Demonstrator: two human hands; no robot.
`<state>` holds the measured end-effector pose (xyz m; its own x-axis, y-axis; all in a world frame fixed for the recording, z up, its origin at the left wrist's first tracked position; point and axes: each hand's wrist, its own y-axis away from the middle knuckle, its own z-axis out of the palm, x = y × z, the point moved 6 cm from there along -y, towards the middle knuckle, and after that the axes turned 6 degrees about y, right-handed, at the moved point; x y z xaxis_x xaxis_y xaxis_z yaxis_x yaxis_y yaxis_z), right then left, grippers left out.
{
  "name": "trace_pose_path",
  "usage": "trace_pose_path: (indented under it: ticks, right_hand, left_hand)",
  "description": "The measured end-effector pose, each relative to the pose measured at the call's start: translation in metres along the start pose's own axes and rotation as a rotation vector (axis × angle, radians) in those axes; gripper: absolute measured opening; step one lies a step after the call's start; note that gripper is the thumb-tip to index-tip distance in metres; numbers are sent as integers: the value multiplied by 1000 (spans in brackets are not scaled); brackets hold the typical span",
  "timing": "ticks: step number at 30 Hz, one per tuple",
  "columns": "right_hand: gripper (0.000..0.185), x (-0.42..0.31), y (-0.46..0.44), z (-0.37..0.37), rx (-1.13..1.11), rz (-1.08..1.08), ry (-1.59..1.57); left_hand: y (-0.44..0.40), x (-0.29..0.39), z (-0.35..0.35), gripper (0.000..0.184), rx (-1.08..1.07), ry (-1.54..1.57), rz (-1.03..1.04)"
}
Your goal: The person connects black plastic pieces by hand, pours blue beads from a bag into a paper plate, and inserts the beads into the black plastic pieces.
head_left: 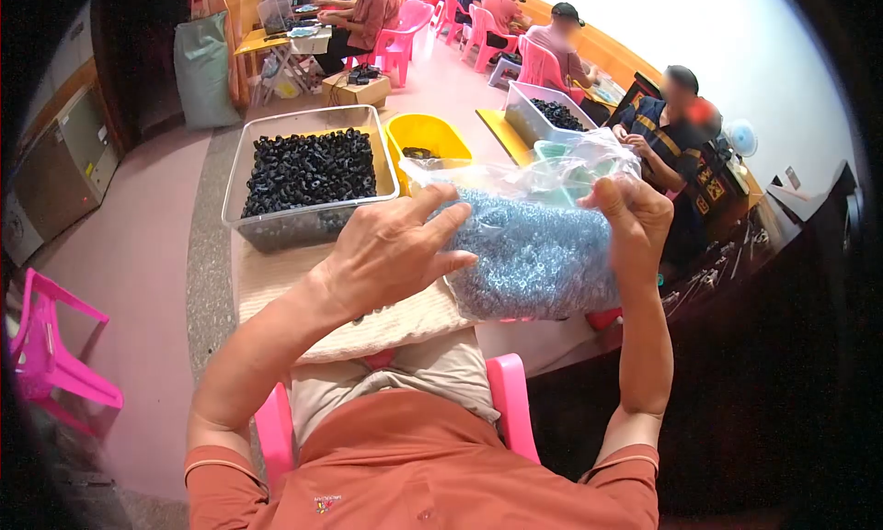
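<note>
A clear plastic bag full of small, shiny, bluish-silver pieces is held up over the right side of my lap; the pieces' exact kind is too small to make out. My right hand is closed on the gathered upper right corner of this bag. My left hand has its fingers apart, with the fingertips and thumb against the bag's left side. Beyond my left hand stands a clear plastic bin heaped with small black parts. A cream cloth lies under my forearm.
A yellow tub stands right of the bin. Another clear bin with black parts is farther right. A pink stool sits at left. Several people work along the tables ahead; one in a striped shirt sits at right.
</note>
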<state>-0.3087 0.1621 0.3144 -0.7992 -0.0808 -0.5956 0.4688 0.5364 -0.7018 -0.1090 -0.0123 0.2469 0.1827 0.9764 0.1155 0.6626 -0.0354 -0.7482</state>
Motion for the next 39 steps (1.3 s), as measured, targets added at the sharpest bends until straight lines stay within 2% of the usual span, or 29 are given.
trace_pose_path:
  ticks: [3,9,18,24,30,37,39]
  right_hand:
    - [27,-1,7,-2,-18,0,23]
    - [26,6,26,-6,3,52,-18]
    - [17,9,59,-16,5,94,-36]
    - [13,9,78,-16,14,117,-115]
    - [11,16,100,-14,38,175,-178]
    - [12,19,121,-2,17,237,-232]
    - [13,21,127,0,17,249,-247]
  left_hand:
    - [1,2,0,46,-81,16,-32]
    - [5,4,3,39,-93,40,-8]
    - [13,10,13,17,-214,89,66]
    - [20,19,11,11,-101,135,124]
    - [34,25,7,11,-116,198,81]
    - [55,39,6,34,-191,301,57]
    - [61,38,8,29,-219,289,41]
